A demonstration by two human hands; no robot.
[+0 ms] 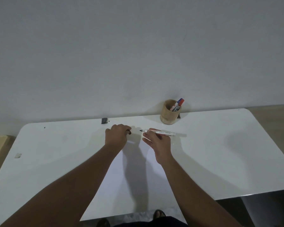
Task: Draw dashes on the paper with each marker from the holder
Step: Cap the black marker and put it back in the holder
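Observation:
My right hand (156, 141) holds an uncapped white marker (166, 133) level above the table, its black tip pointing left. My left hand (117, 135) is closed around a small dark cap (129, 132), a short gap left of that tip. A white sheet of paper (131, 185) lies on the table below both hands and reaches the near edge; I see no marks on it. A round wooden holder (168, 115) stands at the back of the table, right of my hands. It holds two markers, one with a red cap (179, 103).
The white table (220, 153) has rounded corners and stands against a grey wall. A small dark clip (104, 120) sits at its back edge. A pale scrap (18, 155) lies at the left. My feet show below the near edge.

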